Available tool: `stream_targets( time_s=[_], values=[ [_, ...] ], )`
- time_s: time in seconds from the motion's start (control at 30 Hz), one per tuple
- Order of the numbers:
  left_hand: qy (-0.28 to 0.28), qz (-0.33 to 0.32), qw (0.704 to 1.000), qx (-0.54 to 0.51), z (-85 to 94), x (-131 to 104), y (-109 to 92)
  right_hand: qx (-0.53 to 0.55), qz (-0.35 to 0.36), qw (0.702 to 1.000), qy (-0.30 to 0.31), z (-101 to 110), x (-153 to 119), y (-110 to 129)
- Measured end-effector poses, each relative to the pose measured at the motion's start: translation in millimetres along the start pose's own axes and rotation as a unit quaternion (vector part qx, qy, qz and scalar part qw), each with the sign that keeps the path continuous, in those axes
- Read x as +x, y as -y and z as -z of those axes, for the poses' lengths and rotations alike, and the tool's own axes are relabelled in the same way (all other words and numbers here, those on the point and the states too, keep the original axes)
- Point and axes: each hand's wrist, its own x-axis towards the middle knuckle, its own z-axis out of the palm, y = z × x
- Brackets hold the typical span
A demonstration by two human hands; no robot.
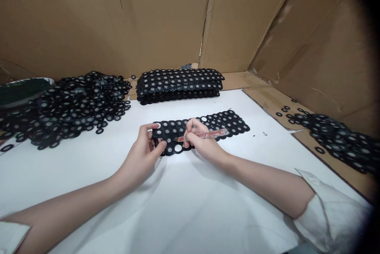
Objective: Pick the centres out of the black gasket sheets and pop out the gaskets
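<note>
The black strip (pixel 175 129) of joined rings lies between and just beyond the two hands, flat on the white board (pixel 166 206). At the strip's left end, the left hand (pixel 148 143) grips its edge, thumb on top. Over the strip's middle, the right hand (pixel 199 144) clasps a reddish tool (pixel 209 133), its tip pointing toward the strip's left end. Beyond the strip stands a stack of similar strips (pixel 179 85).
</note>
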Motion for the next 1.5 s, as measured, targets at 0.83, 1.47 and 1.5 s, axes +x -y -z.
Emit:
stream_targets(
  time_s=[0.83, 1.47, 1.5],
  values=[
    [-0.040, 0.074, 0.990, -0.115, -5.1, -0.4, -9.0, -0.188, 0.034, 0.980, 0.061, -12.8, -5.4, 9.9],
    [0.024, -0.030, 0.999, 0.015, -0.4, -6.2, 8.7, -0.006, -0.008, 0.996, 0.089, 0.8, 4.3, 1.0],
    [0.025, -0.035, 0.999, 0.027, 0.0, -5.6, 10.0, -0.007, -0.013, 0.995, 0.096, 2.0, 4.5, 0.3]
  ],
)
